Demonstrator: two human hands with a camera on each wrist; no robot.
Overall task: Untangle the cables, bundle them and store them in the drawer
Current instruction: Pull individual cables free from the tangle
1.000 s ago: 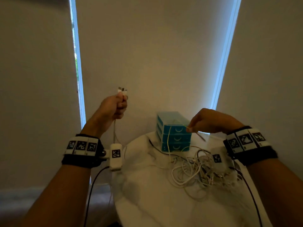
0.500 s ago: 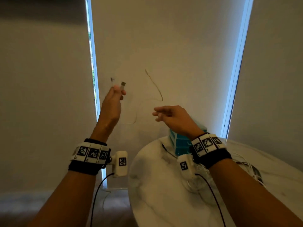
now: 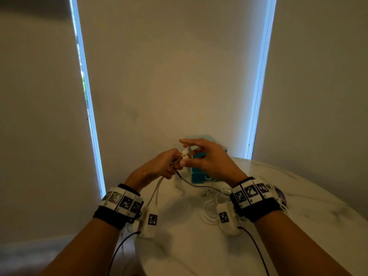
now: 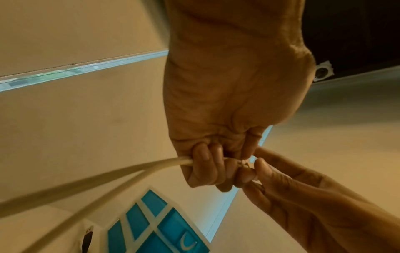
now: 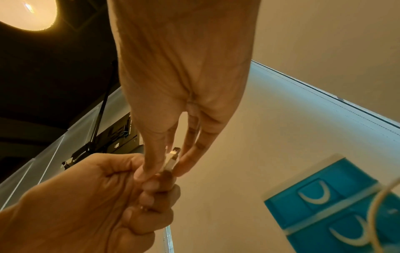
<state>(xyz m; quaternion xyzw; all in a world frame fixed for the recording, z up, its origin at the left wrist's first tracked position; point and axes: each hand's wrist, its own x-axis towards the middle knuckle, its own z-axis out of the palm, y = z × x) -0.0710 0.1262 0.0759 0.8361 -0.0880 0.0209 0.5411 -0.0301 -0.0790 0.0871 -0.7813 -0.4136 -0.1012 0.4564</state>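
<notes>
Head view: left hand [image 3: 159, 166] fists white cable [image 3: 157, 191]; right hand [image 3: 207, 158] pinches its plug [image 3: 186, 151].

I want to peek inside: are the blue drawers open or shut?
Shut, the visible ones: the blue drawers' fronts sit flush with the white frame.

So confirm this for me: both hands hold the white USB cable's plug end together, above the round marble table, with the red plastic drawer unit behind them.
Wrong colour: the plastic drawer unit is blue, as the right wrist view shows. The rest holds: left hand and right hand hold the white USB cable above the round marble table.
</notes>
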